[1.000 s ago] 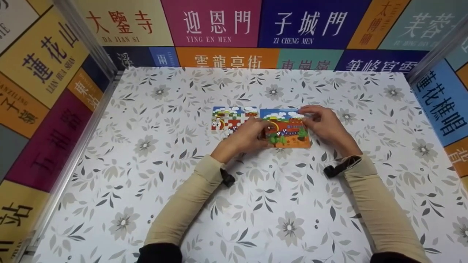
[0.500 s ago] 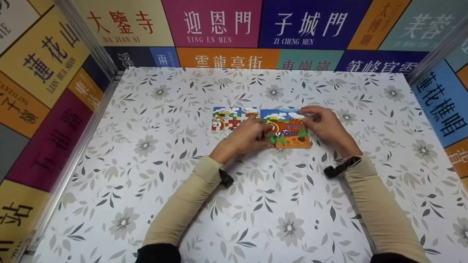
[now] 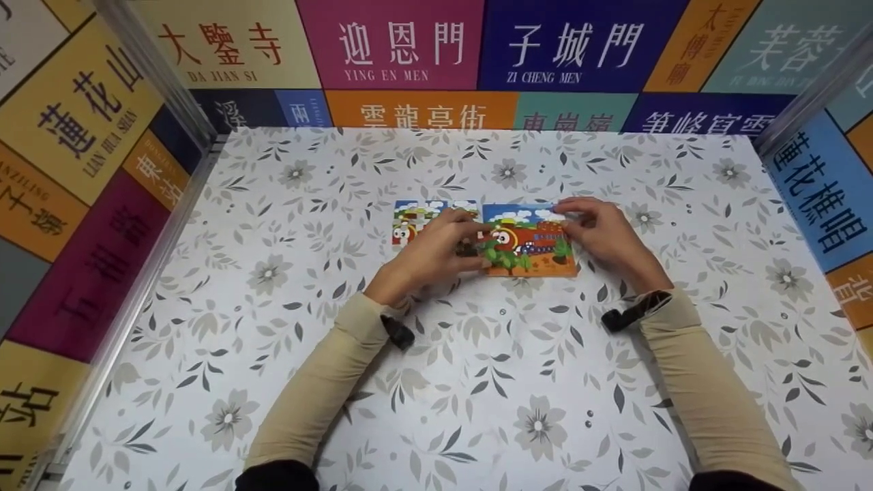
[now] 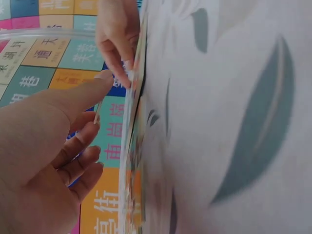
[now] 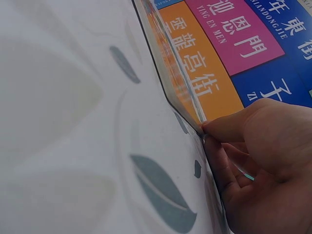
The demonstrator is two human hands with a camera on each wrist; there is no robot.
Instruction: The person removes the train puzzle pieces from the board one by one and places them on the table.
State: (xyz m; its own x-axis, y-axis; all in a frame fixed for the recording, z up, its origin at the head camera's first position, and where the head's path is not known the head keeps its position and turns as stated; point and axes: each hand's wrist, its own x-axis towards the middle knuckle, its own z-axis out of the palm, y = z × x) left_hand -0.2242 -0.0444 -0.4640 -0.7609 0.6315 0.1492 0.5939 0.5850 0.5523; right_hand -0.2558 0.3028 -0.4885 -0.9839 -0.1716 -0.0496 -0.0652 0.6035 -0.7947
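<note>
My left hand [image 3: 436, 249] has its fingertips at the left edge of a picture board [image 3: 539, 262] showing a red cartoon train, clouds and green plants. Between its thumb and index finger, the left wrist view shows a small thin piece [image 4: 98, 112] seen edge-on, like a jigsaw piece. Partly behind that hand lies a matching jigsaw picture [image 3: 405, 234] with pale joint lines; its lower right is hidden. My right hand [image 3: 607, 235] holds the right edge of the picture board by its upper corner, thumb and fingertips at the rim in the right wrist view.
Both pictures lie flat, side by side, on a table [image 3: 539, 368] covered in white floral paper. Panels with large Chinese characters [image 3: 402, 44] stand along the back and both sides. A black wrist camera [image 3: 620, 318] sits at the right cuff.
My left hand has drawn back to the left from the picture board, uncovering the train's face and covering more of the jigsaw picture. The right hand keeps its place.
</note>
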